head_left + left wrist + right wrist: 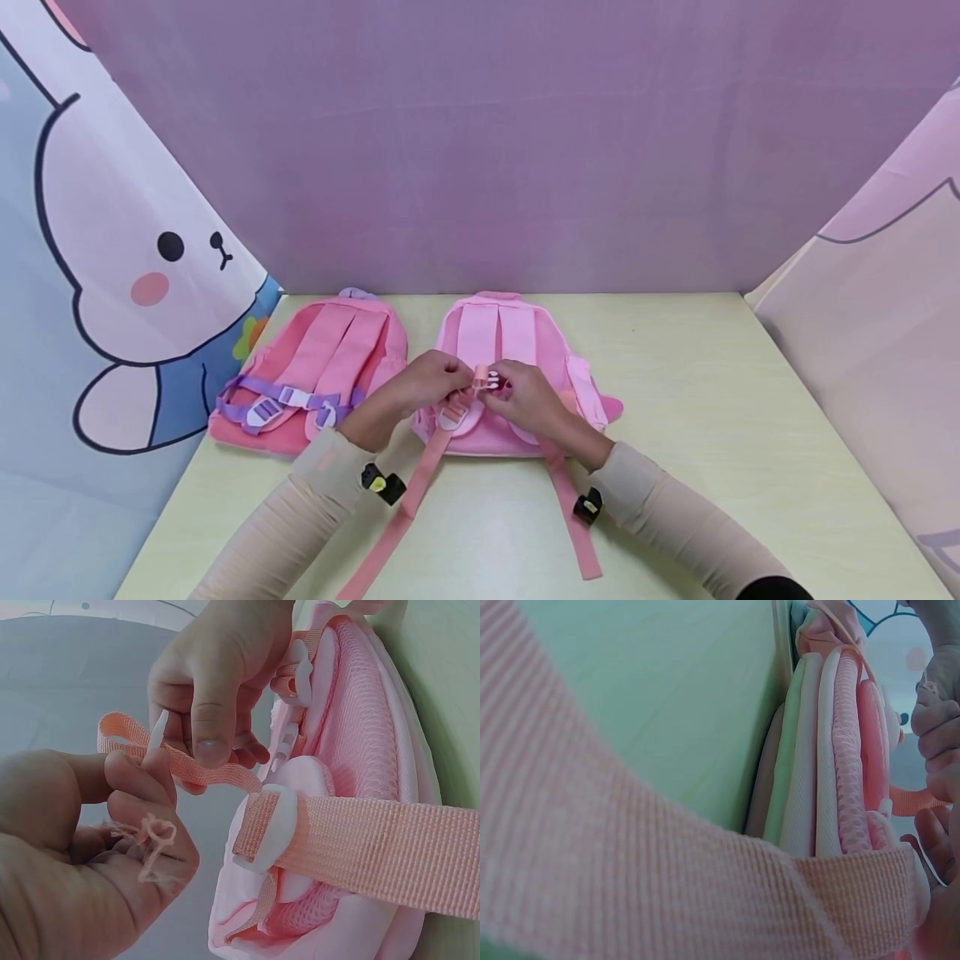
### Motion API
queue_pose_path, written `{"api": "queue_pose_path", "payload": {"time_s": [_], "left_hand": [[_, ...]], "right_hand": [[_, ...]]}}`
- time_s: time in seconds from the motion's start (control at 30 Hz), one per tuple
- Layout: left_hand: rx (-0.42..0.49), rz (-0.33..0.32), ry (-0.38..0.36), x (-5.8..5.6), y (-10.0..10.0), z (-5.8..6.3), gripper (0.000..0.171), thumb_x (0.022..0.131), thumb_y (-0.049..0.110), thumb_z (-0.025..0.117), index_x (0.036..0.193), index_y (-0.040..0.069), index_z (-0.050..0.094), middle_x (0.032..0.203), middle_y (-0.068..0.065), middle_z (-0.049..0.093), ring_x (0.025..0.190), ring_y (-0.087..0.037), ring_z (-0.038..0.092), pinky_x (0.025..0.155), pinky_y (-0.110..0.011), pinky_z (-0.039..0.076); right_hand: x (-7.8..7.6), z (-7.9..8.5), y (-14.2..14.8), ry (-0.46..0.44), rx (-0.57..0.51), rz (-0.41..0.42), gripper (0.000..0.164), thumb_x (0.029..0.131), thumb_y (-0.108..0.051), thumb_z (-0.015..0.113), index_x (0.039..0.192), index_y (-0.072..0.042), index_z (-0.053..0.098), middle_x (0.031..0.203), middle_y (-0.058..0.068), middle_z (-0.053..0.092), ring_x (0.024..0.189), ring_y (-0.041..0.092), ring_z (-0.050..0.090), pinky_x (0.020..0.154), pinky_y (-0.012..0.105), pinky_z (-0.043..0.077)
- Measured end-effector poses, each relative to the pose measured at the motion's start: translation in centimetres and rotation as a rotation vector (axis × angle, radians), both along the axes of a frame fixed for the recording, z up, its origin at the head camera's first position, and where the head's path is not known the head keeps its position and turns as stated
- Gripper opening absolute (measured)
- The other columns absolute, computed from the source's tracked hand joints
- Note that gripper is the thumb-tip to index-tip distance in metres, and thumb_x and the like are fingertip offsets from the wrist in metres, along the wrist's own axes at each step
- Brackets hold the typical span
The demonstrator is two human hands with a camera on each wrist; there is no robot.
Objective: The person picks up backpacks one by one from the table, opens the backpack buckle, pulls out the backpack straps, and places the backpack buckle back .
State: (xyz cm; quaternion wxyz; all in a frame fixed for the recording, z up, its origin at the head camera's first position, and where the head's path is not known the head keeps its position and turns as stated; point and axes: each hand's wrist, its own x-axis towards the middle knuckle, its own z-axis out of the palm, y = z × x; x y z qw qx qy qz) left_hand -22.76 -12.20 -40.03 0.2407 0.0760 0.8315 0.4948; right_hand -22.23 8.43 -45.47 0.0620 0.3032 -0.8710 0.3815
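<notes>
A pink backpack (551,333) lies with its shoulder straps facing up, and both hands meet over its middle. My left hand (435,382) pinches a narrow peach strap (124,731), with a flat white plastic piece (157,731) between the fingertips. Frayed peach threads (156,841) trail across its fingers. My right hand (528,398) holds the same strap between thumb and fingers, seen from above in the left wrist view. A white pronged buckle half (492,380) shows at its fingertips. A white strap adjuster (279,829) sits on the broad webbing beside the left hand.
A second, coral backpack (315,333) with a fastened purple chest strap (262,387) lies to the left. Two loose peach strap ends (573,521) run toward the front of the table (712,400). A purple partition (525,150) stands at the back.
</notes>
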Motion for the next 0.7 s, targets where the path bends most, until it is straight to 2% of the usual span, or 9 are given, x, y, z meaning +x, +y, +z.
{"api": "queue_pose_path", "payload": {"time_s": [0.4,0.7], "left_hand": [[0.007,-0.008,-0.012,-0.02,0.13,0.24,0.026,0.105,0.019,0.054,0.097,0.001,0.070,0.084,-0.011,0.066,0.066,-0.016,0.056,0.059,-0.026,0.049],[0.027,-0.015,-0.017,0.09,0.12,0.29,0.027,0.105,0.018,0.052,0.095,0.000,0.070,0.081,-0.009,0.065,0.064,-0.015,0.055,0.057,-0.026,0.048]], "right_hand": [[-0.18,-0.30,0.11,-0.025,-0.003,-0.005,0.021,0.088,-0.014,0.077,0.106,-0.006,0.071,0.094,0.005,0.071,0.084,0.015,0.065,0.074,0.025,0.057],[-0.07,0.02,0.11,-0.004,-0.018,0.015,0.021,0.088,-0.013,0.076,0.107,-0.005,0.071,0.094,0.006,0.071,0.083,0.015,0.064,0.073,0.023,0.056]]}}
